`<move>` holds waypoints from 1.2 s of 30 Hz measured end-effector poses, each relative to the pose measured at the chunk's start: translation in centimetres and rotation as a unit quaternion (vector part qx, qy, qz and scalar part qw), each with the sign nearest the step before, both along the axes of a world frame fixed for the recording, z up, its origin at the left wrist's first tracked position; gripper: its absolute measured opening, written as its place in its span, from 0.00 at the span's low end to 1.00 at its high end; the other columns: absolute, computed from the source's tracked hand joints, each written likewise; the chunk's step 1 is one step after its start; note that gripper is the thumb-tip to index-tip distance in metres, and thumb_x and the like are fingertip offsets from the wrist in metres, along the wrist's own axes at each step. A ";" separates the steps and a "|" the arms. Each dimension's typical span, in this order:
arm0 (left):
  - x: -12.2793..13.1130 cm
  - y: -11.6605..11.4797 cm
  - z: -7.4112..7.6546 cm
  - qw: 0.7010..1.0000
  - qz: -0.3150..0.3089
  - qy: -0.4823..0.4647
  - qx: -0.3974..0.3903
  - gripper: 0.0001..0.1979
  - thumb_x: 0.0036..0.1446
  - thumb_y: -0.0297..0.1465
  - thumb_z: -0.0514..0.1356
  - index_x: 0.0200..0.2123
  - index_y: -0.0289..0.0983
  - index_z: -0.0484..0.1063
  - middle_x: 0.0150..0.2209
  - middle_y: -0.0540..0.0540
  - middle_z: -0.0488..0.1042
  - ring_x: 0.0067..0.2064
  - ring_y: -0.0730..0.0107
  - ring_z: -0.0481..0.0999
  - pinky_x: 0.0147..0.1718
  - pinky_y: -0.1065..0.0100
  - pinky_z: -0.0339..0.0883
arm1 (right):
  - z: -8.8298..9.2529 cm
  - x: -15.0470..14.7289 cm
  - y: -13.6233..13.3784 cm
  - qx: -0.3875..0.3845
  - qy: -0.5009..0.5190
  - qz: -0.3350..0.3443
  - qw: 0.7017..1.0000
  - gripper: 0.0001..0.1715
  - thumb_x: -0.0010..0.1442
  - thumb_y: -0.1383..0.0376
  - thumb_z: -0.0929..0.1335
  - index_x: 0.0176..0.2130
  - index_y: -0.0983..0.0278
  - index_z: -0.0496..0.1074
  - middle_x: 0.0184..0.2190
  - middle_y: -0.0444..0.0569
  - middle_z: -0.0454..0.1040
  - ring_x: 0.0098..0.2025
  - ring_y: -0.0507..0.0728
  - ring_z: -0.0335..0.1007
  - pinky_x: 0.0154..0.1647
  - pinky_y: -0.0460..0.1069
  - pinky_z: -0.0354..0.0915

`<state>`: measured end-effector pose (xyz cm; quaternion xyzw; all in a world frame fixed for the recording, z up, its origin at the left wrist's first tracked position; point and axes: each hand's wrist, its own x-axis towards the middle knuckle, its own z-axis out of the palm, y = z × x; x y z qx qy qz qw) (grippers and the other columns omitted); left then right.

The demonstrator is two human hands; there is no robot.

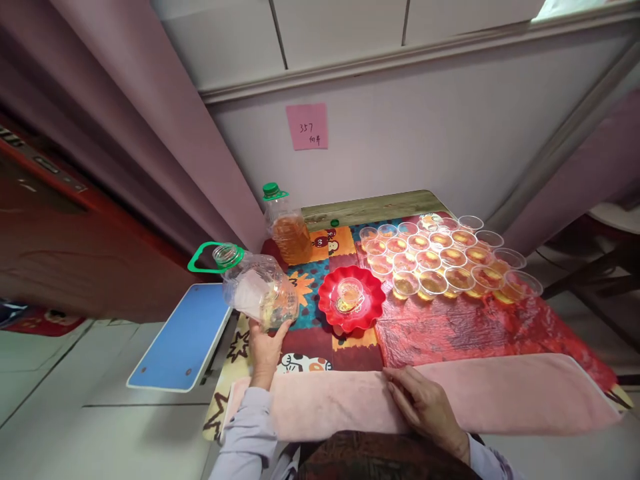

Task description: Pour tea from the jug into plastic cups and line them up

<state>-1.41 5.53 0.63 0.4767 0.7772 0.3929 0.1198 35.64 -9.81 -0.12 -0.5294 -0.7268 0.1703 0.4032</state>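
My left hand (267,347) has its thumb and fingers apart around the base of a clear, uncapped plastic jug (263,290) with a green handle. The jug looks nearly empty. My right hand (423,403) rests on a pink towel (520,393), its fingertips together at the towel's upper edge. A red scalloped bowl (325,297) holds a clear cup (351,293) with a little liquid in it. Several clear cups (433,281) of yellowish liquid stand in rows at the right of the table. Behind the uncapped jug stands a green-capped jug (291,237), partly full of amber liquid.
A green cap (335,223) lies near the table's back edge. A blue stool (183,337) stands left of the table. Behind is a white wall with a pink note (307,127). A red plastic sheet (460,333) covers the right side.
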 end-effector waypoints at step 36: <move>-0.9 0.9 -0.3 1.000 0.018 0.008 -0.022 0.43 0.46 0.56 0.72 0.61 0.41 0.71 0.57 0.32 0.82 0.59 0.35 0.82 0.58 0.44 0.73 | 7.4 -5.1 19.7 -0.087 -0.235 -0.010 0.968 0.41 0.67 0.56 0.76 0.70 0.71 0.68 0.58 0.67 0.79 0.58 0.71 0.77 0.67 0.65 0.64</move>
